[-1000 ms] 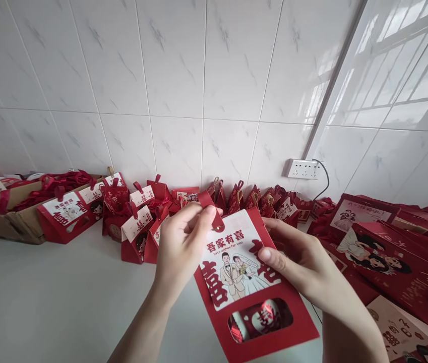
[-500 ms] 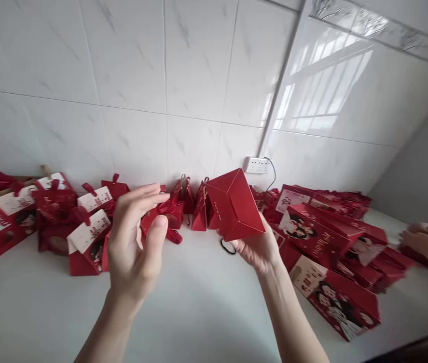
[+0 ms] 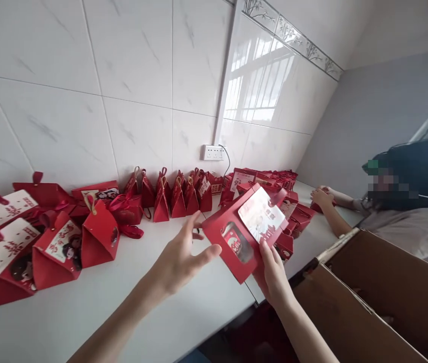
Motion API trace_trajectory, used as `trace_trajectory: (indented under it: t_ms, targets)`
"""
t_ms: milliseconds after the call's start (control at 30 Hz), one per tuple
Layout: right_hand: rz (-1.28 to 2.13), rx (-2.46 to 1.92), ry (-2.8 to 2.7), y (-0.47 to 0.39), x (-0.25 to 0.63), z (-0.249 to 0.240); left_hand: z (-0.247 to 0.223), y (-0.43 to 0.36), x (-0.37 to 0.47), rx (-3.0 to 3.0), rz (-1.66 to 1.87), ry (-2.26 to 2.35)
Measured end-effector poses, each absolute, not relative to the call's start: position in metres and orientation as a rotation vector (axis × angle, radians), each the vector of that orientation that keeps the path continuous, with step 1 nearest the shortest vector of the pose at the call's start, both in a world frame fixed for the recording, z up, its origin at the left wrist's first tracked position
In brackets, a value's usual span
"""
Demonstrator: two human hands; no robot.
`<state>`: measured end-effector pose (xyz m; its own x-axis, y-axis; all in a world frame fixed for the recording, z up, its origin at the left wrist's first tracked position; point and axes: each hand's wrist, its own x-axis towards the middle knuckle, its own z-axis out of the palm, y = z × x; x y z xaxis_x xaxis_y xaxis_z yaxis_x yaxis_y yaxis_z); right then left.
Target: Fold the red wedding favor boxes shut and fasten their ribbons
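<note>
My right hand (image 3: 274, 275) grips a red gift box (image 3: 231, 247) by its lower right side, above the table edge. The box is tilted; it has a clear oval window, a white printed flap and a red ribbon loop at its top. My left hand (image 3: 183, 252) is just left of the box, fingers spread and holding nothing. A thin dark loop shows behind its fingertips. Behind my hands stands a row of small red pointed boxes (image 3: 178, 199) with loops on top.
More red boxes (image 3: 57, 247) crowd the white table (image 3: 130, 307) at left, and a pile (image 3: 299, 217) lies at right. Open cardboard boxes (image 3: 399, 282) stand at lower right. A person (image 3: 418, 217) leans on the table, hands on something red. A socket strip (image 3: 214, 153) is on the wall.
The view has swung to the right, bringing the person and cardboard boxes into sight. The box in my right hand has turned from its folded base to its windowed, flapped side.
</note>
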<state>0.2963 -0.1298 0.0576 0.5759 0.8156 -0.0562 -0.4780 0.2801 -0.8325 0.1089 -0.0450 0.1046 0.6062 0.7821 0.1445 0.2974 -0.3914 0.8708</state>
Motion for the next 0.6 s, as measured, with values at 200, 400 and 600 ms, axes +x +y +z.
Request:
trace_trajectory:
  t_ms: [200, 400, 600]
  targets:
    - [0.771, -1.174, -0.675, -0.191, 0.345, 0.022, 0.080, -0.049, 0.141, 1.802, 0.550, 0.553]
    - [0.521, -1.451, -0.690, -0.249, 0.391, 0.019, 0.043, -0.063, 0.169, 1.589, 0.509, 0.308]
    - [0.449, -1.844, -0.854, -0.279, 0.395, 0.058, -0.007, -0.082, 0.188, 1.506, 0.430, 0.218]
